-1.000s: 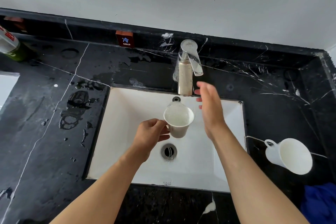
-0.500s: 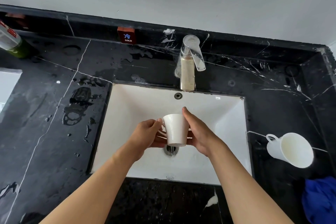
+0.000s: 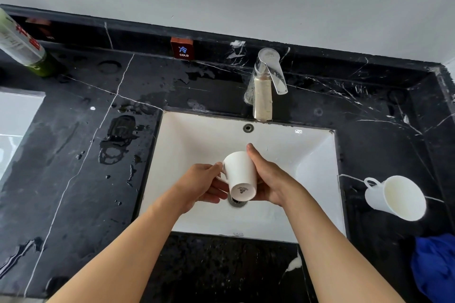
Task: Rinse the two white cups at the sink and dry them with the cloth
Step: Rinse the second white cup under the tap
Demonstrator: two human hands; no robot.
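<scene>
Over the white sink (image 3: 197, 145), set into a wet black marble counter (image 3: 73, 155), one white cup (image 3: 240, 174) is held tipped with its base turned towards the camera and its mouth away, just above the drain (image 3: 236, 202). No water is seen running from the tap (image 3: 264, 86). From this the rinsing of the first cup is judged to be at or near its end, the water being poured or shaken out. The second cup (image 3: 396, 197) is lying on its side on the counter to the right of the basin, well apart from the hands; whether it has been rinsed cannot be told. The blue cloth (image 3: 435, 265) is bunched at the lower right corner, untouched, so drying is judged not yet begun. The left hand (image 3: 200, 184) is curled round the cup's handle side, thumb on top. The right hand (image 3: 269, 179) is wrapped about the cup's other side, fingers underneath.
</scene>
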